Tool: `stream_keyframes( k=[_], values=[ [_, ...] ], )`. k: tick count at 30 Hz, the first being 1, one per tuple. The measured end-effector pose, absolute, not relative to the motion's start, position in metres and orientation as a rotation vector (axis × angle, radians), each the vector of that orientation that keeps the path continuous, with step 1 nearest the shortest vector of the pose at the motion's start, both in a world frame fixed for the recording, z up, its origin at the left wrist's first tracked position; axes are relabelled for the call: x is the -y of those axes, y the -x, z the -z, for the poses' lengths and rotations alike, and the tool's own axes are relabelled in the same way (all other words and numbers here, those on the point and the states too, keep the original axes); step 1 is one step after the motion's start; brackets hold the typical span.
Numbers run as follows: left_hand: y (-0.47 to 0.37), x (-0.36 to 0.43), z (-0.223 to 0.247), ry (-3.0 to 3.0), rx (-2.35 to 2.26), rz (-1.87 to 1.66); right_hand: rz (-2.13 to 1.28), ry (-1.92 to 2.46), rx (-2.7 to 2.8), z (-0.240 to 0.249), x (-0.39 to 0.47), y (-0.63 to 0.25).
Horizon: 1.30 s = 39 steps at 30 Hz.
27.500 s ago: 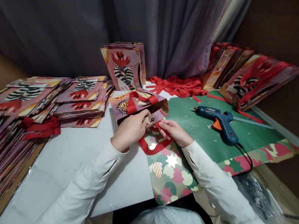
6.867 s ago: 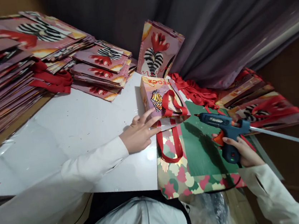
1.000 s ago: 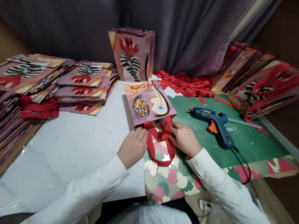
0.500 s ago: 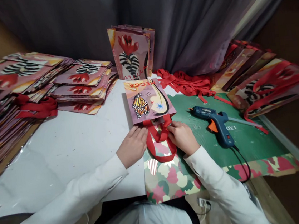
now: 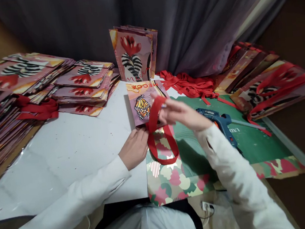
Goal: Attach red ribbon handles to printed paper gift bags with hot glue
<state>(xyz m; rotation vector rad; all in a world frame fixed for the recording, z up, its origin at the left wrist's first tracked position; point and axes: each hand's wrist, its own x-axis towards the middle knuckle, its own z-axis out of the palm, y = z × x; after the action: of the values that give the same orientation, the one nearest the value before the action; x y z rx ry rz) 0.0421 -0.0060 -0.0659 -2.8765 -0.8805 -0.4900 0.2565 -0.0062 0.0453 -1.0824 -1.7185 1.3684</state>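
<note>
A paper gift bag [image 5: 142,108] printed with a butterfly lies flat in front of me, its mouth towards me. At the left corner of that mouth, my left hand [image 5: 134,149] is closed on the bag's edge. My right hand [image 5: 181,114] is raised over the bag's right side, somewhat blurred. Its fingertips hold one red ribbon handle [image 5: 155,114], which loops up across the bag front. Another red ribbon loop [image 5: 170,161] hangs from the mouth onto the patterned paper [image 5: 174,189]. My right hand hides part of the printed front.
A blue glue gun [image 5: 226,124] lies on the green mat [image 5: 258,146], partly behind my right forearm. Red ribbons [image 5: 187,84] are heaped behind it. Bag stacks [image 5: 83,89] fill the left; upright bags [image 5: 136,54] stand at the back, handled bags [image 5: 281,85] at right.
My right hand has risen from the bag's mouth and moved forward over the bag, lifting one ribbon handle with it. My left hand has stayed at the left corner.
</note>
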Motion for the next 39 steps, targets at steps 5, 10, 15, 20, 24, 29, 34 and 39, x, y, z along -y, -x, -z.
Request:
stream_keyframes(
  k=[5, 10, 15, 20, 24, 29, 34, 39],
  values=[
    [-0.045, 0.006, 0.062, 2.862, 0.878, 0.387, -1.298, 1.667, 1.402, -0.084, -0.080, -0.256],
    [-0.067, 0.004, 0.053, 2.847, 0.911, 0.299, -0.895, 1.991, 1.534, -0.090, -0.086, -0.277],
    [-0.095, -0.002, 0.050, 2.832, 1.016, 0.226, -0.837, 1.685, 1.993, -0.066, -0.009, -0.295],
    [-0.099, -0.011, 0.051, 2.854, 1.139, 0.135, -0.445, 2.051, 2.328, -0.006, 0.037, -0.268],
    [-0.095, -0.014, 0.049, 2.869, 1.201, 0.086, -0.211, 2.219, 2.342, 0.023, 0.030, -0.231],
    [-0.096, -0.016, 0.046, 2.868, 1.281, 0.001, -0.179, 2.355, 2.227, 0.033, 0.023, -0.210],
    [-0.097, -0.017, 0.045, 2.868, 1.347, -0.053, -0.158, 2.475, 2.127, 0.031, 0.024, -0.225],
    [-0.095, -0.018, 0.041, 2.882, 1.426, -0.061, -0.111, 2.599, 2.028, 0.031, 0.024, -0.248]
  ],
)
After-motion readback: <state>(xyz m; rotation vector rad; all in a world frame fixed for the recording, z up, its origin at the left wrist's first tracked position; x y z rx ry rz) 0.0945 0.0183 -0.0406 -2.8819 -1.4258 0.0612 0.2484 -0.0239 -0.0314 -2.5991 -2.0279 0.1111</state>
